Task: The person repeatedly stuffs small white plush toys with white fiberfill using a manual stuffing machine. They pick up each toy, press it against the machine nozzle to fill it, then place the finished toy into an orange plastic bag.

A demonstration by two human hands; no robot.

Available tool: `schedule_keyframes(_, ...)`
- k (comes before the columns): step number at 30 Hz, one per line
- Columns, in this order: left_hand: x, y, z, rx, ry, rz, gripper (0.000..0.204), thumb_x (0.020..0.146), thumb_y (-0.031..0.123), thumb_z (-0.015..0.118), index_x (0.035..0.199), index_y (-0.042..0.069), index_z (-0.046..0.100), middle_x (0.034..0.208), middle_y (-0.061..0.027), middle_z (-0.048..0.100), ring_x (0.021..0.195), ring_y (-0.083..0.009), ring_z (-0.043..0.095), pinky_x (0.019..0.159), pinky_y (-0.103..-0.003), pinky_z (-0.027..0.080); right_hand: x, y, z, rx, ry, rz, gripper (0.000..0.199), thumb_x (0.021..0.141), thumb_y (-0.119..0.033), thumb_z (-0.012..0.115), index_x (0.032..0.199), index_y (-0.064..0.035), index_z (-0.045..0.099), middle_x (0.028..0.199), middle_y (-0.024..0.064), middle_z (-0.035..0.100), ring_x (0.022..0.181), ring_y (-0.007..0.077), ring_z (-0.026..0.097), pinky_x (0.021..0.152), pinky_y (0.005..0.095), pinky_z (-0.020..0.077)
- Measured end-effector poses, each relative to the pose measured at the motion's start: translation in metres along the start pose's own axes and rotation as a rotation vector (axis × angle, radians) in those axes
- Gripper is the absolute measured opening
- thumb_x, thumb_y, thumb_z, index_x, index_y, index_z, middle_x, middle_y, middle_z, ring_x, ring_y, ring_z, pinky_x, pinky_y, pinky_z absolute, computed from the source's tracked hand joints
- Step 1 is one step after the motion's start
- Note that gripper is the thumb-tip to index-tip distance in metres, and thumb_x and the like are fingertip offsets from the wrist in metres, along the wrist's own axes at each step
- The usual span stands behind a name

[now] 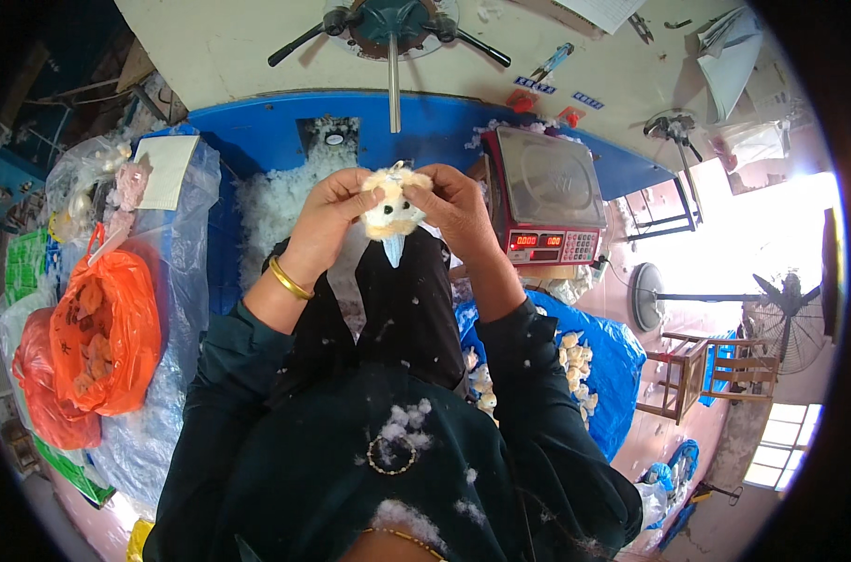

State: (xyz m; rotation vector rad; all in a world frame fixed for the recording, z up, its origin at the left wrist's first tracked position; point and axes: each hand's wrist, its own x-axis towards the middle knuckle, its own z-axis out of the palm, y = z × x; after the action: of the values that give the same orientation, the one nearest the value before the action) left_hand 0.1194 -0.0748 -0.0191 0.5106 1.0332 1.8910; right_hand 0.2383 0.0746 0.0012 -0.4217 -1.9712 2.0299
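Between my two hands is a small cream and tan plush toy (394, 208) with dark eyes and a pale blue piece hanging from its lower end. My left hand (339, 208) pinches its left side, thumb on the front. On the other side my right hand (451, 208) grips it the same way. The toy is held above my lap, just below a metal nozzle (394, 94) that juts from the machine. Loose white stuffing (280, 215) lies in the blue bin beyond my left hand.
A red weighing scale (549, 187) stands right of my hands. At the left, an orange plastic bag (107, 328) holds brownish plush pieces. More cream plush toys (575, 370) lie on a blue sheet (617, 375) at my right. Fans and a wooden chair (673, 379) stand farther right.
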Motion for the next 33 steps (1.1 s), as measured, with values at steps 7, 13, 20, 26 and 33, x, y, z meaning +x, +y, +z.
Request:
schedule_keyframes(7,0.001,0.011,0.003,1.484,0.078,0.723,0.015,0.083,0.014,0.059,0.091,0.002,0.058,0.076,-0.0167,0.059,0.068,-0.0311,0.059,0.058,-0.036,0.046,0.007,0.009,0.005,-0.166,0.071,-0.191,0.015,0.086,-0.009,0.067,0.096,0.0004,0.061,0.079,-0.0009,0.06,0.066,0.0028,0.05,0.057,0.017,0.0389)
schedule_keyframes(13,0.033,0.024,0.005,1.079,0.159,0.514,0.019,0.09,0.016,0.052,0.099,-0.001,0.057,0.084,-0.0151,0.06,0.075,-0.0268,0.059,0.067,-0.034,0.046,0.04,-0.004,0.005,-0.141,0.272,-0.179,0.017,0.083,-0.013,0.07,0.086,0.0014,0.063,0.072,0.0008,0.06,0.065,0.0044,0.052,0.055,0.0213,0.0406)
schedule_keyframes(20,0.11,0.03,-0.012,0.687,0.123,0.228,0.025,0.098,0.021,0.045,0.106,0.001,0.058,0.088,-0.0029,0.06,0.071,-0.005,0.052,0.059,-0.02,0.043,0.127,-0.005,0.002,0.285,0.376,-0.085,0.017,0.086,-0.011,0.066,0.09,0.0049,0.063,0.079,0.007,0.064,0.065,0.0117,0.06,0.055,0.025,0.0485)
schedule_keyframes(26,0.16,0.032,-0.038,0.981,0.154,0.508,0.017,0.092,0.011,0.052,0.1,-0.002,0.06,0.081,-0.0056,0.063,0.07,-0.0098,0.054,0.062,-0.025,0.044,0.163,-0.016,0.007,0.34,0.43,-0.121,0.014,0.083,-0.004,0.068,0.088,0.0063,0.06,0.081,0.0107,0.064,0.067,0.0148,0.061,0.057,0.0277,0.0486)
schedule_keyframes(33,0.138,0.042,-0.036,1.162,0.173,0.526,0.011,0.085,0.005,0.055,0.09,-0.002,0.062,0.07,-0.0142,0.06,0.06,-0.0192,0.057,0.06,-0.032,0.045,0.141,-0.009,0.0,0.322,0.42,-0.123,0.019,0.079,-0.006,0.072,0.074,-0.0037,0.054,0.068,0.0021,0.057,0.056,0.0077,0.051,0.048,0.0237,0.0395)
